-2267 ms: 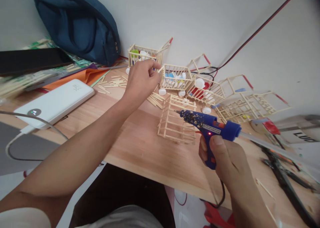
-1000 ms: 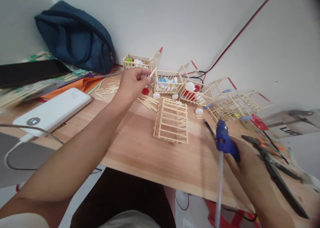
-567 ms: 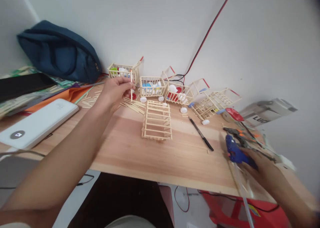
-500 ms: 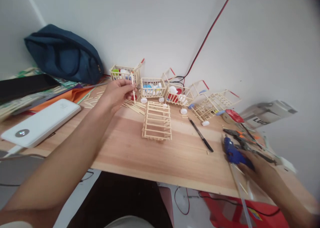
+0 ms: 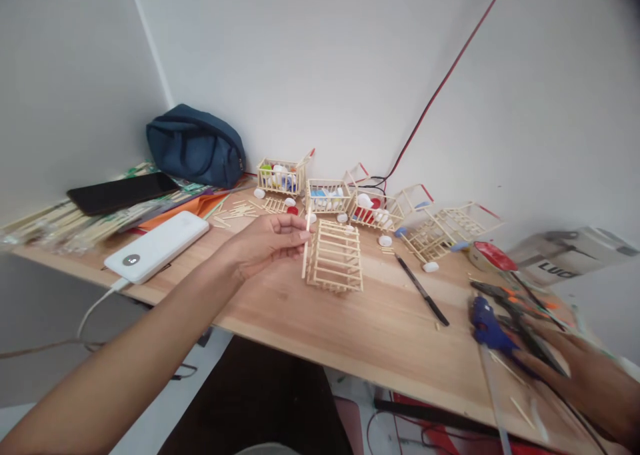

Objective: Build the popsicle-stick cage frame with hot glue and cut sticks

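Observation:
My left hand (image 5: 273, 245) pinches a thin wooden stick (image 5: 307, 245) upright between thumb and fingers. Right beside it stands a small open frame (image 5: 336, 258) built of wooden sticks, with slats across it. My right hand (image 5: 583, 375), smeared by motion, is at the table's right side with thumb and fingers apart. Between them passes the dark handle of a pair of pliers (image 5: 543, 345); whether the fingers touch it is unclear. A blue glue gun (image 5: 493, 332) with a clear glue stick lies just left of that hand.
Several small stick-built carts stand along the wall, among them a filled cart (image 5: 280, 177) and a tilted cart (image 5: 440, 232). A black pen (image 5: 423, 290), loose sticks (image 5: 237, 212), a white power bank (image 5: 157, 247), a phone (image 5: 123, 192) and a blue bag (image 5: 197, 147) lie about.
My left hand has brought the stick from near the back carts to the frame's left side. My right hand has come off the glue gun and moved right, to the pliers. The view has shifted.

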`<state>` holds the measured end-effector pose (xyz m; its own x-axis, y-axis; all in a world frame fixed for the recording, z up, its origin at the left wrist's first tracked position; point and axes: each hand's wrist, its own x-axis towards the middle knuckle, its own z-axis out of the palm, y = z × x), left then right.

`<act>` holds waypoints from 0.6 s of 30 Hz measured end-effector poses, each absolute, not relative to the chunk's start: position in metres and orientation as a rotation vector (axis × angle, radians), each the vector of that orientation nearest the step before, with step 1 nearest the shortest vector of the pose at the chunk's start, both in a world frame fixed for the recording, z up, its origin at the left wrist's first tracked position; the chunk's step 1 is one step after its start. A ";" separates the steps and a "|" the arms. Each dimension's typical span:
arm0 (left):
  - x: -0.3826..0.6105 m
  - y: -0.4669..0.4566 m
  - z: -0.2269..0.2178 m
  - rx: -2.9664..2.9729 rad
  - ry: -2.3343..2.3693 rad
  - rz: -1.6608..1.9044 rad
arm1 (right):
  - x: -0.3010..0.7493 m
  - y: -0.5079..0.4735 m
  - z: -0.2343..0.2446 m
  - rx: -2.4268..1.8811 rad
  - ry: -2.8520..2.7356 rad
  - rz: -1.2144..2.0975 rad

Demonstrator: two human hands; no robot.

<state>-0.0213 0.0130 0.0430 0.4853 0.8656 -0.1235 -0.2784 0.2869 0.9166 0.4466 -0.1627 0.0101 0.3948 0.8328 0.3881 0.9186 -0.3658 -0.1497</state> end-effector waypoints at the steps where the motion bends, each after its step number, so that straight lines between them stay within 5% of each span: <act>1: -0.021 0.009 0.041 0.992 0.695 0.839 | 0.447 -0.163 0.013 -2.311 -1.532 -0.318; 11: -0.010 -0.013 0.040 1.024 0.685 0.786 | 0.250 -0.134 0.076 -1.780 -1.706 -0.381; 18: -0.001 -0.016 0.029 1.179 0.755 0.827 | 0.195 -0.087 0.078 -1.616 -1.838 0.078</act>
